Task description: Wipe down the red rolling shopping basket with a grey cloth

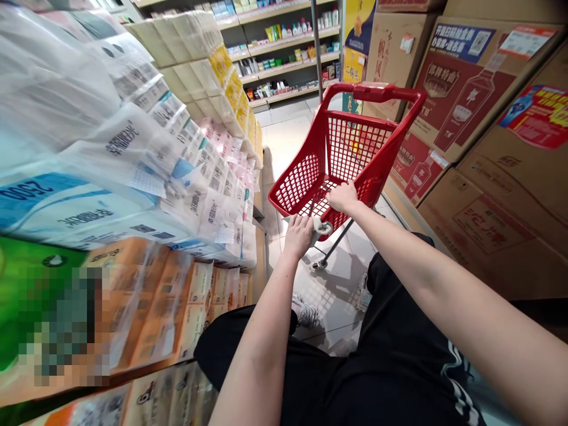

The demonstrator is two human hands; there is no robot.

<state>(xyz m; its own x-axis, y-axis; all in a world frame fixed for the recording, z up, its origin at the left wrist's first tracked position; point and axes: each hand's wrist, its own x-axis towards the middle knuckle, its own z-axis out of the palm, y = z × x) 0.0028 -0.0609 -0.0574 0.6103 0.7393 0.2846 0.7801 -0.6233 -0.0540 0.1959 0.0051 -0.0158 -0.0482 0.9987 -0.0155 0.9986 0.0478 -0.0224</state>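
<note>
A red plastic shopping cart (361, 139) with a lattice basket stands in front of me on the tiled floor. Its raised handle bar is on the far side, and the basket looks bare inside. At the near left corner, my left hand (299, 234) curls its fingers over the basket's rim. My right hand (342, 196) is closed on the near rim, a little farther right. Between and just below my hands, a grey-white looped piece (323, 227) sits at the cart's edge; its kind is unclear. A caster (318, 265) shows under the basket.
Stacked tissue packs (208, 195) line the left side, with orange packs (142, 302) lower down. Cardboard boxes (470, 89) are piled at the right. Shelves (288, 62) of small bottles and a thin pole (316, 53) stand ahead. Tiled floor (288, 127) runs between.
</note>
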